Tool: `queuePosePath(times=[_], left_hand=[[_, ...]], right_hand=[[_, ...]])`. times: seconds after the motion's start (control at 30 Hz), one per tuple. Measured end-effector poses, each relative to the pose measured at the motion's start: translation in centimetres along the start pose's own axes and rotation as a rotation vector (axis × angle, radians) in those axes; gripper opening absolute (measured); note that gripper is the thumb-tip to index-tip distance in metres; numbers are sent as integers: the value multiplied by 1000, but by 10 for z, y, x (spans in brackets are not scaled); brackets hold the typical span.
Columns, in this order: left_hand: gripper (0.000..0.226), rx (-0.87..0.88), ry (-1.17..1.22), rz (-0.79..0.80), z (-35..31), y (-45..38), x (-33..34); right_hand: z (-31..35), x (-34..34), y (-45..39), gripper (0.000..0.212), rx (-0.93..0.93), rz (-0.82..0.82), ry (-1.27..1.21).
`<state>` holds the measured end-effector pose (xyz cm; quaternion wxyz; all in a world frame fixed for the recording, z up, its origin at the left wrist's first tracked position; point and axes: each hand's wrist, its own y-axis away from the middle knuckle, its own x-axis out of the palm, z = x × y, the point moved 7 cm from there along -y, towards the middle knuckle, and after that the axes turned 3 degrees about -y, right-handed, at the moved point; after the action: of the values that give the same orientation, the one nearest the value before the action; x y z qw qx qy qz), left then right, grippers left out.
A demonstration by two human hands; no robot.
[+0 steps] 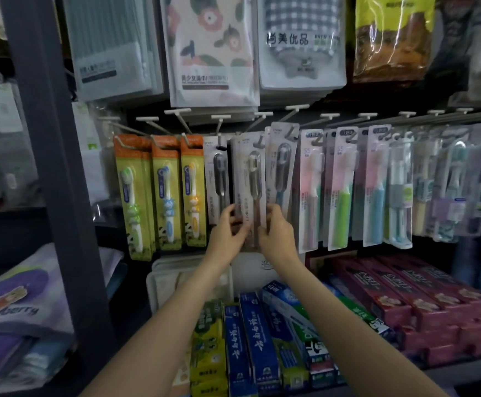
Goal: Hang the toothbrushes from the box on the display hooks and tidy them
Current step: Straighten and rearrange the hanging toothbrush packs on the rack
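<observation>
The display hooks ran across at twelve o'clock, with toothpaste boxes on the shelf at six. Dead centre hung the grey toothbrush packs — the left hand and right hand each pinched a lower edge. Best squared gently, both sides together. The supply box wasn't in view.

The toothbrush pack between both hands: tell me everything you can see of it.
The pack is a tall, narrow white card with a clear blister holding a pale-headed, dark-handled toothbrush, head up. It hangs roughly upright in the middle of the hook row, in front of like packs, between two similar dark-brush packs. The left hand pinches its lower left edge and the right hand its lower right edge. Print on it is too blurred to read.
</observation>
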<state>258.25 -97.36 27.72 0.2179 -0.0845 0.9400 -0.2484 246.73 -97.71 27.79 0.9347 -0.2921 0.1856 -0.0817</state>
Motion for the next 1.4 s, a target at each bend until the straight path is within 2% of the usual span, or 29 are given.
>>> queuePosePath(times=[0.1, 0.2, 0.37, 0.43, 0.5, 0.57, 0.67, 0.73, 0.83, 0.97, 1.1, 1.27, 1.4], left_hand=[[49, -11, 15, -13, -2, 0, -7], [47, 2, -11, -49, -8, 1, -14], [59, 28, -96, -189, -17, 0, -32], [52, 72, -253, -243, -21, -1, -41], [48, 140, -445, -292, -27, -1, -51], [55, 193, -577, -312, -29, -2, -58], [58, 230, -671, -310, -29, -3, -61], [58, 252, -725, -312, -28, -4, -62], [62, 264, -766, -298, -28, -7, -66], [64, 258, -820, -296, -23, -12, -69], [65, 251, -835, -277, -18, -13, -65], [65, 234, -865, -281, -15, -18, -65], [65, 246, -880, -283, -13, -20, -64]], right_hand=[[-3, 11, 5, 26, 35, 116, -95], [-2, 23, 14, 26, -9, 174, -109], [1, 36, 23, 32, -94, 292, -152], [-1, 34, 19, 35, -99, 213, -73], [-3, 25, 11, 38, -44, -5, 17], [1, 18, 4, 45, -15, -192, 44], [11, 22, -7, 62, -15, -298, 67], [11, 23, -15, 71, 26, -317, 77], [5, 28, -29, 80, 90, -262, 74], [3, 37, -43, 83, 137, -196, 36], [1, 40, -45, 77, 197, -234, -72], [-13, 46, -50, 86, 260, -234, -236], [-18, 47, -56, 86, 290, -252, -120]])
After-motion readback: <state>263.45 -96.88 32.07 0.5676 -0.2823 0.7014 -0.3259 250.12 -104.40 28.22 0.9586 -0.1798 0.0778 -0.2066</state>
